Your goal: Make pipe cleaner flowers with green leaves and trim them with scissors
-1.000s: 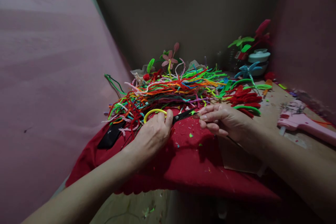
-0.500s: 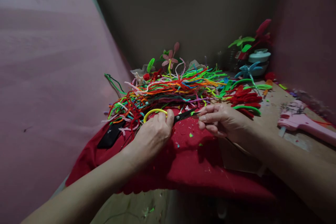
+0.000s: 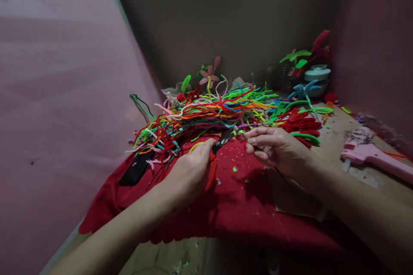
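Note:
My left hand (image 3: 192,168) is closed around scissors (image 3: 223,139) with dark blades and red and yellow handles. The blades point up and to the right, their tips beside a small bright green fuzzy bit (image 3: 240,131). That bit sits at the fingertips of my right hand (image 3: 274,144), which pinches a thin dark stem, mostly hidden by the fingers. Beneath both hands is a red cloth (image 3: 232,206) sprinkled with tiny coloured scraps. Just beyond them lies a heap of many-coloured pipe cleaners (image 3: 206,109).
A black phone (image 3: 136,169) rests at the left on the cloth. To the right are red fuzzy petals (image 3: 298,122) and a pink glue gun (image 3: 371,150). Behind stand a pink fuzzy flower (image 3: 209,75), a blue one (image 3: 304,90) and a pale blue lidded jar (image 3: 318,73).
The scissors have turned, so the blades now angle more upward and the red handle shows below my left hand. My right hand keeps its pinch, almost in the same place.

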Motion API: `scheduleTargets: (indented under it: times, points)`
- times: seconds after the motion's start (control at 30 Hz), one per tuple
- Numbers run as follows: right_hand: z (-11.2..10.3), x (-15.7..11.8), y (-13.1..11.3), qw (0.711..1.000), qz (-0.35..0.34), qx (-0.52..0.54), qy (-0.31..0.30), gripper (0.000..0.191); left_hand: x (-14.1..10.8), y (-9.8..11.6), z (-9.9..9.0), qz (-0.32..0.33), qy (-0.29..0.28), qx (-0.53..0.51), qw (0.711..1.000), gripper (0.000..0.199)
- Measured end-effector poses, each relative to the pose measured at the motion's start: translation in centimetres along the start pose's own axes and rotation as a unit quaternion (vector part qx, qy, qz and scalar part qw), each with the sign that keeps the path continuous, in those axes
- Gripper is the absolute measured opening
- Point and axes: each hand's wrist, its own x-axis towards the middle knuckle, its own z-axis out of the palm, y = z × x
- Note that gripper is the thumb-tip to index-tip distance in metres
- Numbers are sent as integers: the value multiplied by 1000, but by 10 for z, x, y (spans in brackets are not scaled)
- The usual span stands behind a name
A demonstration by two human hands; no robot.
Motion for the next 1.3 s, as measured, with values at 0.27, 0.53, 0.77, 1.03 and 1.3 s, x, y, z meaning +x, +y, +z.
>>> scheduleTargets:
  times: [0.27,0.53,0.77,1.03,1.3]
  points:
    - [7,-3,6,999,7,-4,-35,19,27,34,0,-159,119,-581,789,41]
    - [7,-4,12,999,5,-43,-28,21,45,44,17,-151,157,-643,734,44]
    - [8,-4,10,999,17,-25,-22,16,44,43,20,-159,146,-671,709,45]
    - [10,-6,9,998,47,10,-34,15,44,42,20,-183,162,-669,702,47]
    - [15,-9,4,999,43,9,-25,15,32,33,12,-128,147,-484,853,36]
